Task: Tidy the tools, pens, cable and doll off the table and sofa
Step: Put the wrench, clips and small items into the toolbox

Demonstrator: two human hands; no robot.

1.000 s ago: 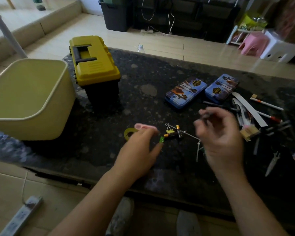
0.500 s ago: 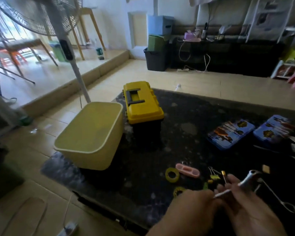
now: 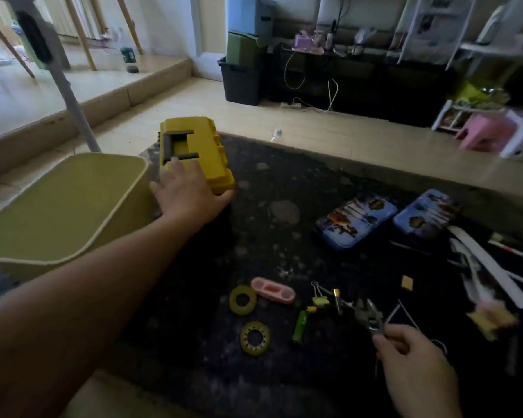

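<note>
The left hand (image 3: pixel 191 191) lies on the near end of the toolbox (image 3: pixel 200 146) at the upper left of the table (image 3: pixel 284 182), its fingers (image 3: pixel 177 165) stretched fairly straight over the yellow lid towards the dark handle recess and the thumb down by the near corner; it rests on the lid rather than clasping it. The lid is down. At the lower right of the frame the right hand (image 3: pixel 414 369) pinches a small metal tool (image 3: pixel 370 316) by its near end, the head pointing up and away; it is too blurred to name more closely. That tool looks stiff, hard and light enough for one hand, so a pinch on the shank should do, though bare metal may slip. The toolbox is rigid plastic and probably weightier if it has things inside, so it is best lifted by the handle or steadied on the lid while the catches are worked. Other loose things lie low in the middle of the frame: two tape rolls (image 3: pixel 242 299), a pink holder (image 3: pixel 273 290), a binder clip (image 3: pixel 320 299) and a green lighter-like stick (image 3: pixel 300 326), all small and light, easily nipped at the edges. Pens (image 3: pixel 514 250) lie at the right edge, thin and prone to roll. A yellow tub (image 3: pixel 67 206) stands just beside the toolbox on the left
</note>
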